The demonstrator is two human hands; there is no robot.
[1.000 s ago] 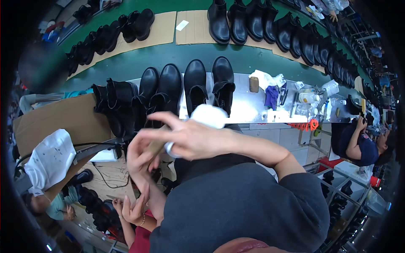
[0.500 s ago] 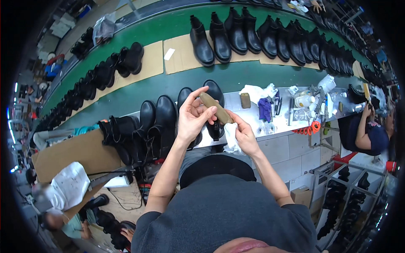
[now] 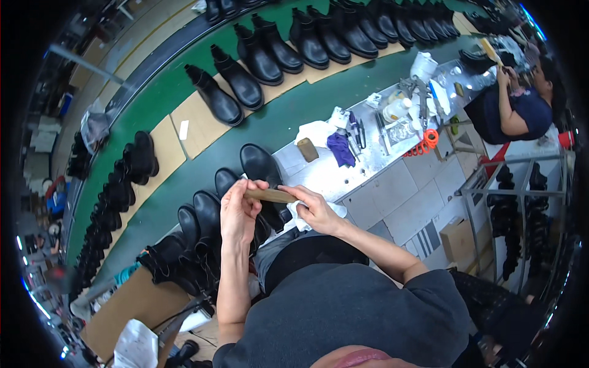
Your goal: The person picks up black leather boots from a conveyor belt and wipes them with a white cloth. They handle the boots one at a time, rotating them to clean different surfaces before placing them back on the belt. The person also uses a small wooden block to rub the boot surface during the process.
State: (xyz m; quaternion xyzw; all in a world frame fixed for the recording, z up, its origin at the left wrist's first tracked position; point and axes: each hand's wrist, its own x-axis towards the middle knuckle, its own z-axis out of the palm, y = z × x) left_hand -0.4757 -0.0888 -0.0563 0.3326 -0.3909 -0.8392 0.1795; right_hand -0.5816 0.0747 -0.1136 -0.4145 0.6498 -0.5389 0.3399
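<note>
As the head camera looks down on a workbench, the person's bare left hand (image 3: 239,210) and right hand (image 3: 318,210) are near each other in front of the dark shirt, both closed on a brown bar (image 3: 271,195) that lies roughly level between them. The left hand's fingers pinch one end, while the right hand grips the other, with a white cloth (image 3: 337,210) bunched against that same hand. Just beyond the bar, a black boot (image 3: 260,164) stands with its toe pointing away from the person; more dark footwear (image 3: 207,208) is lined up to its left. To the right, on a shiny metal bench top (image 3: 362,175), are a brown block (image 3: 307,149) and a crumpled purple cloth (image 3: 341,149), with an orange coiled hose (image 3: 423,143) at the edge. Farther off, rows of black boots (image 3: 316,46) stand on cardboard over a green surface (image 3: 202,161). At the far right, a co-worker (image 3: 512,110) in navy holds a brush (image 3: 491,51).
</note>
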